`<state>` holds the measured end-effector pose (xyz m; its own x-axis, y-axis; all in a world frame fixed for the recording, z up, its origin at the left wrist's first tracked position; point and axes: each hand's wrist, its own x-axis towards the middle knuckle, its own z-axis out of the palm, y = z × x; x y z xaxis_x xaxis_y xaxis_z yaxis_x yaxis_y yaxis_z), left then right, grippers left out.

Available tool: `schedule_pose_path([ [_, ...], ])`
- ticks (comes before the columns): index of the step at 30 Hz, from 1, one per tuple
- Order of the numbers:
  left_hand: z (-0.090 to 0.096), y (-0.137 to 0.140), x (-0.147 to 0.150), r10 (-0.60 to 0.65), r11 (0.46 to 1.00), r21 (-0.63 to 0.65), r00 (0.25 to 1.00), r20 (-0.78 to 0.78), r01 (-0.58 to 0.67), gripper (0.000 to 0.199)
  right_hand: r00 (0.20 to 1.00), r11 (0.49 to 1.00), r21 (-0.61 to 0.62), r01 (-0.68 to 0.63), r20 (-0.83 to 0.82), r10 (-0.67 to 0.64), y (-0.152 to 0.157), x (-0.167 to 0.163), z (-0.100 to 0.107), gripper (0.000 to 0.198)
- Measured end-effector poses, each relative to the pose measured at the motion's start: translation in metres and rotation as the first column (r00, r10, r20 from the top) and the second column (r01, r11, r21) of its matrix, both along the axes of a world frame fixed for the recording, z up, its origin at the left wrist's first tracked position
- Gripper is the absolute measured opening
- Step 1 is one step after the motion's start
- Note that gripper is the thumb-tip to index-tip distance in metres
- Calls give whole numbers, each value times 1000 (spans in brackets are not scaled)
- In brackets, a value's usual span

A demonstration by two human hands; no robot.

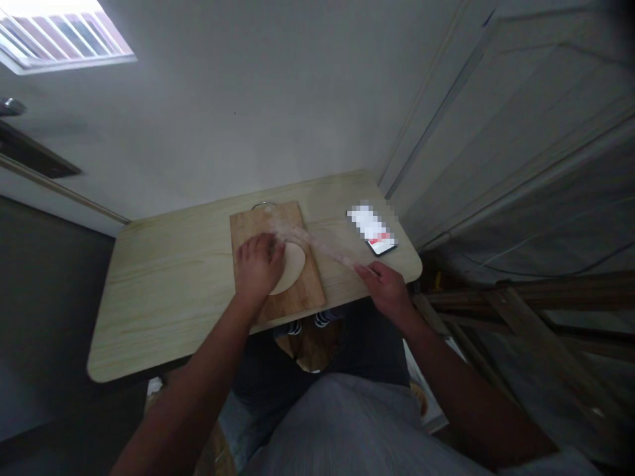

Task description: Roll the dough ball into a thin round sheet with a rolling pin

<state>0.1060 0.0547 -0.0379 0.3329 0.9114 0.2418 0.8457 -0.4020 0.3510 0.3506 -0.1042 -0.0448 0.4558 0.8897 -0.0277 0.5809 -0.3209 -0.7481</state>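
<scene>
A flat round of pale dough (294, 270) lies on a wooden cutting board (308, 291). My left hand (258, 263) rests over its left edge, fingers curled and thumb on the dough side. My right hand (385, 288), in front of the table's right part, is closed around one end of a long, thin, pale rolling pin (327, 248). The pin slants up and left over the board's right edge, its far end above the dough near my left fingers. Motion blurs its outline. Whether it touches the dough I cannot tell.
The board, with a metal handle (264, 204) at its far edge, lies on a light wood table (163, 277) against a pale wall. A phone (380, 244) with a lit screen lies at the right. Wooden slats (536, 317) stand beyond the table's right end.
</scene>
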Motion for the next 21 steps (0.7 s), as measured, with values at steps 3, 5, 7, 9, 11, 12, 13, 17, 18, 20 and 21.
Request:
schedule_pose_path([
  [3,-5,-28,-9,-68,998,12,995,-79,69,52,999,999,15,28,-20,-28,-8,-4,1,55],
  [5,-5,-34,-10,-77,997,12,993,-88,78,61,999,999,23,22,-24,-22,-10,-6,1,55],
  [7,-4,-33,-10,-80,997,10,994,-80,81,68,1000,999,32,10,-19,-10,-12,-8,0,55],
  [9,-4,-29,-12,-105,994,7,992,-72,106,72,1000,999,37,8,2,-9,-12,-10,-3,56],
  [11,-4,-25,-14,-156,988,-1,986,-64,156,74,1000,999,38,12,27,-13,-12,-10,-8,57],
  [12,-5,-23,-16,-188,982,-9,980,-58,188,75,999,999,42,13,38,-15,-12,-10,-10,57],
  [13,-5,-22,-17,-219,976,-18,974,-51,218,76,999,999,49,14,47,-16,-12,-10,-12,57],
  [17,-2,-21,-20,-301,952,-58,953,-26,299,82,996,999,51,11,85,-15,-14,-9,-18,56],
  [18,-1,-21,-21,-324,944,-71,946,-21,322,83,996,999,46,4,93,-8,-14,-9,-19,55],
  [20,2,-21,-24,-378,922,-99,926,-16,375,85,995,999,39,-9,103,5,-16,-9,-19,55],
  [21,3,-21,-25,-400,912,-108,917,-16,396,85,994,999,39,-12,106,8,-16,-9,-18,54],
])
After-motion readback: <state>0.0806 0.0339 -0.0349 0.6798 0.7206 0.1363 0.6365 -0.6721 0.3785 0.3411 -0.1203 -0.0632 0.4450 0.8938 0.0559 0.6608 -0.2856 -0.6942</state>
